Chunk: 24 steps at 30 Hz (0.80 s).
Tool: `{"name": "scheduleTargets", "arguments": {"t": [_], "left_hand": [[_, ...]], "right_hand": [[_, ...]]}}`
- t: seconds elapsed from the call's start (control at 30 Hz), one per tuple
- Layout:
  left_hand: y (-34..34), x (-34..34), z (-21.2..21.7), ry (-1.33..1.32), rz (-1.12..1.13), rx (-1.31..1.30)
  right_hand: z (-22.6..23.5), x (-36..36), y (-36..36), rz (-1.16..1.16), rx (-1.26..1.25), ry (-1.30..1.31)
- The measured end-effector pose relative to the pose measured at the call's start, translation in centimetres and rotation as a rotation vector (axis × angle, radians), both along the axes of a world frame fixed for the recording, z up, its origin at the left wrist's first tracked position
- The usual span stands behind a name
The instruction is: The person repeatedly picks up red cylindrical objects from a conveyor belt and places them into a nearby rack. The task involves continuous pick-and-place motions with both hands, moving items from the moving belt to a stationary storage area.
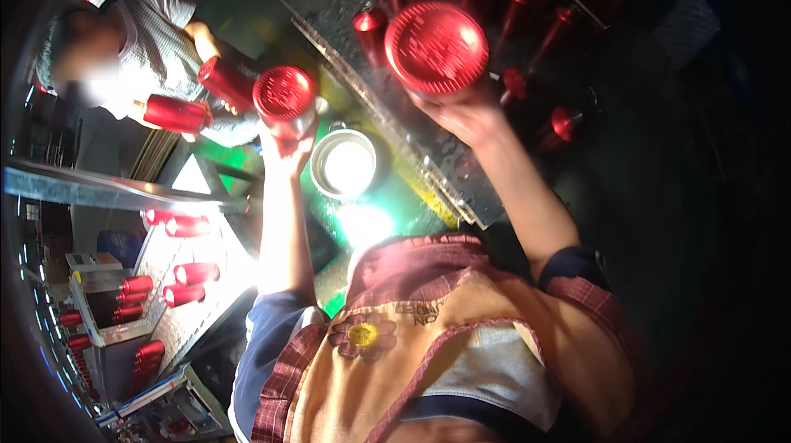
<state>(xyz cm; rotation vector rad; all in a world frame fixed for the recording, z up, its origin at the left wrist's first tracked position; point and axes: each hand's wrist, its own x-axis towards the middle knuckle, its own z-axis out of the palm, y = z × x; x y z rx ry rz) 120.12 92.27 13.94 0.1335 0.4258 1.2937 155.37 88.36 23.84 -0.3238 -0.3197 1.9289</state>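
My left hand (288, 154) is raised and wrapped round a red metal cylinder (284, 93), whose round, embossed end faces up. Farther right, my right hand (463, 118) grips a second red metal cylinder (437, 47), also with its ridged, embossed end up. The body of that one is mostly hidden below its end, and some fingers of both hands are out of sight. Below and between the hands stands a round metal pot (316, 171) with bright glare inside. Close to the right hand, several red cylinders with narrow necks (517, 6) stand on a dark, wet surface (346, 18).
At left a co-worker (144, 39) holds red cylinders (175, 113). A metal rail (124, 187) crosses nearby. Below it, more red cylinders (196, 272) lie on a brightly lit, pale surface (169, 323). A metal edge (387, 134) runs diagonally between my arms.
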Motion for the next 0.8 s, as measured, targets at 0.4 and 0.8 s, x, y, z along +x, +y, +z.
{"name": "scheduleTargets", "arguments": {"t": [0.4, 0.8], "left_hand": [[0.8, -12.3, -10.1, -0.303, 0.104, -0.219], [-5.1, -5.5, -3.4, 0.295, -0.04, 0.008]], "right_hand": [[-5.9, -21.5, 4.8, 0.348, -0.353, 0.3], [0.0, 7.3, -12.3, -0.477, 0.241, -0.577]]}}
